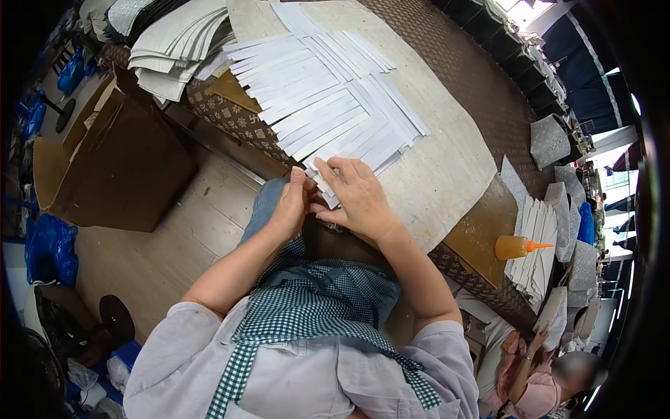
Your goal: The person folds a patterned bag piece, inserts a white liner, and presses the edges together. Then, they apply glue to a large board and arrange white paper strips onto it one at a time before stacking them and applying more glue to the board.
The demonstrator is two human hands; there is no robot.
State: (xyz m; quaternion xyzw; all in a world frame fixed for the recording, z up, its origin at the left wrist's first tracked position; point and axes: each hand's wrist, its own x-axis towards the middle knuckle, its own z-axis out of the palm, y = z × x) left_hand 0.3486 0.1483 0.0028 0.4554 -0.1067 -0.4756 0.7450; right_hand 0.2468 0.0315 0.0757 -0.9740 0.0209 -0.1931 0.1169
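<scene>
White paper-like strips (pixel 317 101) lie in overlapping rows on a pale sheet (pixel 447 153) over the table. At the near edge of these rows, both hands meet around the end of a small group of strips (pixel 326 187). My left hand (pixel 289 207) is closed at its left side, thumb up, with the other fingers partly hidden behind the strips. From the right, my right hand (pixel 359 197) grips the same strip ends, its fingers bent over the top and its thumb lower down near the table edge.
An orange-tipped glue bottle (pixel 513 247) lies on a brown board at right, beside stacked white pieces (pixel 536 237). More curved white sheets (pixel 178 45) are piled at upper left. A large cardboard box (pixel 125 160) stands on the floor at left. Another person (pixel 534 384) sits at lower right.
</scene>
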